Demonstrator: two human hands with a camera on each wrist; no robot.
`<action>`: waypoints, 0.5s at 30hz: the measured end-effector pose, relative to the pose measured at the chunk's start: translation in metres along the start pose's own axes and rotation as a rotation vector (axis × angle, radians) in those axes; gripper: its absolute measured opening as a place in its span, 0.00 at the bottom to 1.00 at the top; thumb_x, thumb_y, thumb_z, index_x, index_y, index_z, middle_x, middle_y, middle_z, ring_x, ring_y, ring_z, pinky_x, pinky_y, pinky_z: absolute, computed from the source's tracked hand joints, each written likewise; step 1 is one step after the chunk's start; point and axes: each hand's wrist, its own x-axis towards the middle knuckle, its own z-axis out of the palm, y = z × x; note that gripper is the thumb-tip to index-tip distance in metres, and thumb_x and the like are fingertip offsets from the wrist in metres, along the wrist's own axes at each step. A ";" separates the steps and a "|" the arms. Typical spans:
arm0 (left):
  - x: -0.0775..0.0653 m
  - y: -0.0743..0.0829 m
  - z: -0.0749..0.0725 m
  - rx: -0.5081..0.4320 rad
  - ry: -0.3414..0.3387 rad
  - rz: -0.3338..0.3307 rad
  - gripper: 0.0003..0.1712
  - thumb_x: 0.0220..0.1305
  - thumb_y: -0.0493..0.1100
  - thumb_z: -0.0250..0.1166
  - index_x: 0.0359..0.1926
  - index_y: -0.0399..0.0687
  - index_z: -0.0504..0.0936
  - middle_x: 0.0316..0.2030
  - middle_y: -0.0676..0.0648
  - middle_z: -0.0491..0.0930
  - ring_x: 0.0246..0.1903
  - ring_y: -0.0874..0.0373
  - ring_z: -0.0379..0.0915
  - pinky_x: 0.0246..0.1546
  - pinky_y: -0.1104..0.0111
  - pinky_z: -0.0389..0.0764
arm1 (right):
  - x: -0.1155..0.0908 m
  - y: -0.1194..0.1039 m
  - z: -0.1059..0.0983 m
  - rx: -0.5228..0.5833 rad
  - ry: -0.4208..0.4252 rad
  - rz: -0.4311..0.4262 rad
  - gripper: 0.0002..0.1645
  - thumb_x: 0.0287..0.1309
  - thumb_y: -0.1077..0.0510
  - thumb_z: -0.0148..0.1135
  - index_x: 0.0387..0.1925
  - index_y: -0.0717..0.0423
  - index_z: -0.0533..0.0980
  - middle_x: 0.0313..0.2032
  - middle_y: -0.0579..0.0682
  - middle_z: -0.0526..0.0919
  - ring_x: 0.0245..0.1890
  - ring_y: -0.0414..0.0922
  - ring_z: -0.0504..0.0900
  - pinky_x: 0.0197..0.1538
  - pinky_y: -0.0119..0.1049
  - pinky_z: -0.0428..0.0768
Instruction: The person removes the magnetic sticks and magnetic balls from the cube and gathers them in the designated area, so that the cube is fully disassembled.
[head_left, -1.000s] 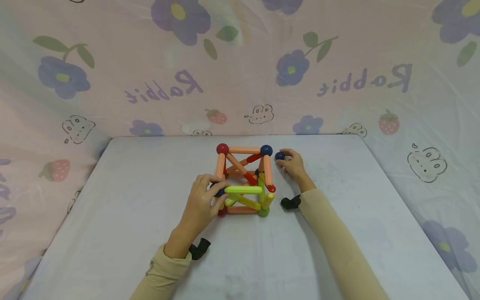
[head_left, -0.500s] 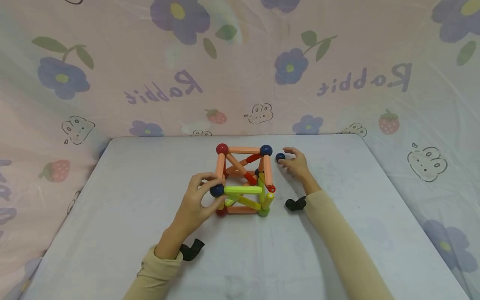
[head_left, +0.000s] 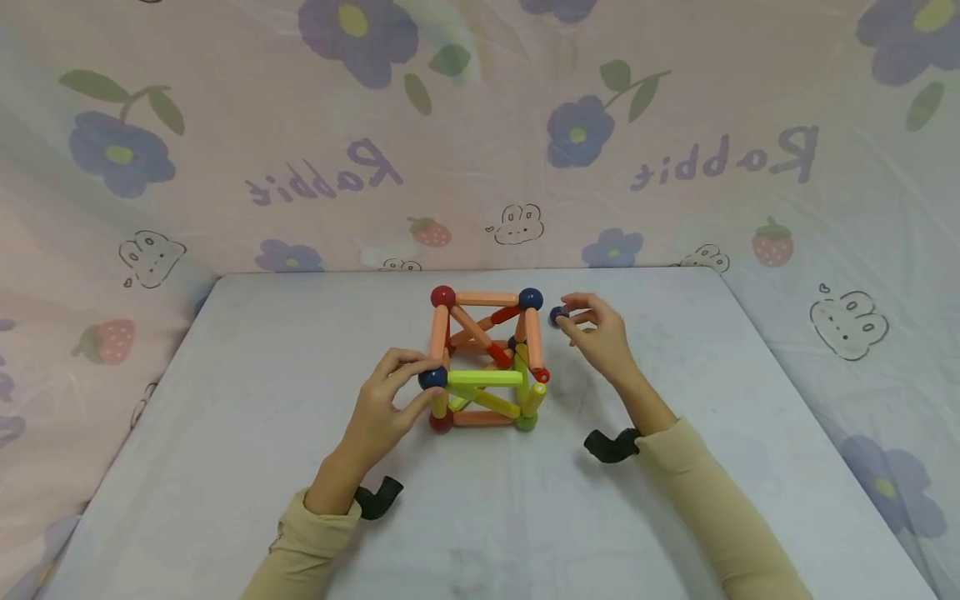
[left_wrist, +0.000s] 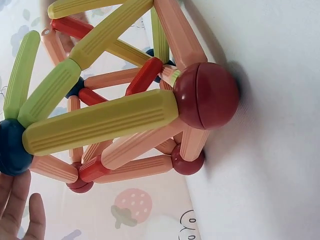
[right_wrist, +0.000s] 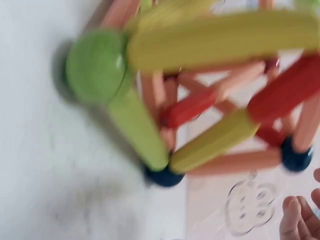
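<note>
A cube-like frame [head_left: 485,419] of ribbed rods and balls stands in the middle of the table. Thumb and index finger of my left hand [head_left: 377,410] pinch the blue ball [head_left: 432,377] at its near upper left corner, where a lime-green rod [head_left: 484,378] runs to the right. In the left wrist view, fingers [left_wrist: 14,207] lie against that ball. To the right of the frame, my right hand [head_left: 600,340] pinches a loose blue ball [head_left: 557,317] between thumb and fingertips. A green ball [right_wrist: 97,66] forms the near lower right corner, with a yellow rod [head_left: 534,400] rising from it.
The white table [head_left: 225,433] reaches around the frame on all sides. Behind it hangs a pink printed cloth [head_left: 465,150]. A black curved piece sits at each wrist, one by the left sleeve [head_left: 378,497] and one by the right sleeve [head_left: 611,446].
My left fingers have shifted left on the corner ball, uncovering more of it. The right wrist has swung toward me and rightward, while its loose ball stays nearly in place.
</note>
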 end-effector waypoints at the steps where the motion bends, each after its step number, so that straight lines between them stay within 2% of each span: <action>1: 0.000 0.000 0.000 -0.004 -0.004 -0.010 0.21 0.51 0.32 0.72 0.49 0.38 0.82 0.45 0.43 0.76 0.47 0.54 0.75 0.56 0.87 0.69 | -0.005 -0.007 0.001 -0.001 0.007 -0.038 0.18 0.61 0.63 0.62 0.52 0.66 0.74 0.45 0.67 0.80 0.33 0.24 0.75 0.31 0.19 0.77; 4: 0.000 -0.002 0.000 -0.004 0.000 -0.009 0.21 0.51 0.31 0.72 0.48 0.39 0.82 0.44 0.44 0.76 0.47 0.54 0.75 0.55 0.87 0.70 | -0.020 -0.029 0.006 0.004 0.028 -0.164 0.15 0.58 0.66 0.63 0.48 0.67 0.76 0.41 0.65 0.82 0.36 0.25 0.75 0.36 0.18 0.76; 7: 0.000 -0.003 0.001 0.001 0.016 0.010 0.21 0.49 0.31 0.73 0.48 0.39 0.83 0.43 0.44 0.77 0.46 0.53 0.76 0.54 0.87 0.70 | -0.031 -0.046 0.013 0.001 0.012 -0.303 0.14 0.54 0.70 0.65 0.44 0.68 0.77 0.38 0.62 0.83 0.38 0.29 0.76 0.38 0.20 0.77; 11: 0.000 -0.004 0.001 0.000 0.032 0.021 0.22 0.48 0.30 0.73 0.48 0.38 0.83 0.43 0.44 0.77 0.46 0.53 0.77 0.55 0.87 0.70 | -0.042 -0.060 0.025 -0.028 -0.079 -0.492 0.14 0.49 0.71 0.68 0.40 0.65 0.78 0.35 0.58 0.83 0.32 0.38 0.76 0.34 0.28 0.78; 15: 0.000 -0.003 0.001 -0.016 0.027 0.013 0.22 0.48 0.30 0.73 0.48 0.38 0.83 0.42 0.44 0.77 0.45 0.53 0.76 0.56 0.88 0.68 | -0.049 -0.070 0.040 -0.094 -0.206 -0.600 0.16 0.48 0.68 0.71 0.41 0.61 0.79 0.38 0.54 0.84 0.35 0.44 0.78 0.36 0.36 0.81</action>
